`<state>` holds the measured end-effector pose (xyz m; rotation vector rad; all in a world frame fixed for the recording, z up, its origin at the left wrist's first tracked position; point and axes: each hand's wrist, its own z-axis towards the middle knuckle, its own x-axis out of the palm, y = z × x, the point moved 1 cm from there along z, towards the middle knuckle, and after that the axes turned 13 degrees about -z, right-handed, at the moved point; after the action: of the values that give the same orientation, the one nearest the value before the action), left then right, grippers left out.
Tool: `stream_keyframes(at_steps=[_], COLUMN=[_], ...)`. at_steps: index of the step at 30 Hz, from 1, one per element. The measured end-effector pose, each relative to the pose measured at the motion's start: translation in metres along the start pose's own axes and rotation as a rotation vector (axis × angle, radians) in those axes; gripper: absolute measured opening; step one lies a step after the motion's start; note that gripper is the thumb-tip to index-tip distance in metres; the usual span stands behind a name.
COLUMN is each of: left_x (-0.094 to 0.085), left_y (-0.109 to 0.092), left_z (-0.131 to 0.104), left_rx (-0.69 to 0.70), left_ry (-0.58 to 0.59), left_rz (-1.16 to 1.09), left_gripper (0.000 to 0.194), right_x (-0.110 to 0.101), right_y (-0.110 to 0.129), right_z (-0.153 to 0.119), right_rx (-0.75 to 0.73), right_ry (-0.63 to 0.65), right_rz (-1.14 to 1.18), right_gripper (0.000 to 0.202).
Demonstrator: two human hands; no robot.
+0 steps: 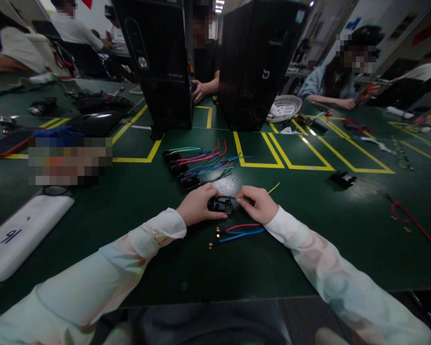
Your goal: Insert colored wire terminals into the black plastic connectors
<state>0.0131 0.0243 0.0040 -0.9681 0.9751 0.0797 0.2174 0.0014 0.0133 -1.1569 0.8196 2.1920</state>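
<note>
My left hand point(200, 205) is closed around a small black plastic housing point(221, 204), its hollow side facing up. Between thumb and fingers, my right hand point(257, 203) pinches a green-yellow wire point(274, 187), whose dark end reaches the upper edge of the housing. Just below my hands lie a red wire point(242, 225) and blue wires point(242, 235) with brass-coloured terminals at their left ends. Beyond my left hand, several black housings point(189, 181) sit in a slanted row with red, blue and green wires running out to the right.
Two black computer towers point(165, 72) stand at the back, with a person's hand point(200, 90) between them. A white box-like item point(25, 235) lies at left. One black housing point(343, 179) and a red wire point(413, 223) are at right, near a white basket point(286, 106).
</note>
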Motion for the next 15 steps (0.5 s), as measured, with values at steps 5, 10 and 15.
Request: stream_keyframes(at_steps=[5, 10, 15], left_x=[0.0001, -0.0002, 0.0002], left_y=[0.0005, 0.0003, 0.0007], left_z=[0.0003, -0.0001, 0.0003], left_rx=[-0.006, -0.006, -0.011], left_ry=[-0.004, -0.001, -0.001], left_rz=[0.001, -0.004, 0.027], left_gripper=[0.049, 0.049, 0.049], right_x=[-0.0009, 0.0002, 0.0032], right_y=[-0.0014, -0.0027, -0.0066], right_z=[0.0012, 0.0011, 0.0003], right_rx=[0.048, -0.006, 0.057], right_ry=[-0.057, -0.002, -0.044], right_rz=[-0.048, -0.010, -0.092], right_gripper=[0.011, 0.011, 0.012])
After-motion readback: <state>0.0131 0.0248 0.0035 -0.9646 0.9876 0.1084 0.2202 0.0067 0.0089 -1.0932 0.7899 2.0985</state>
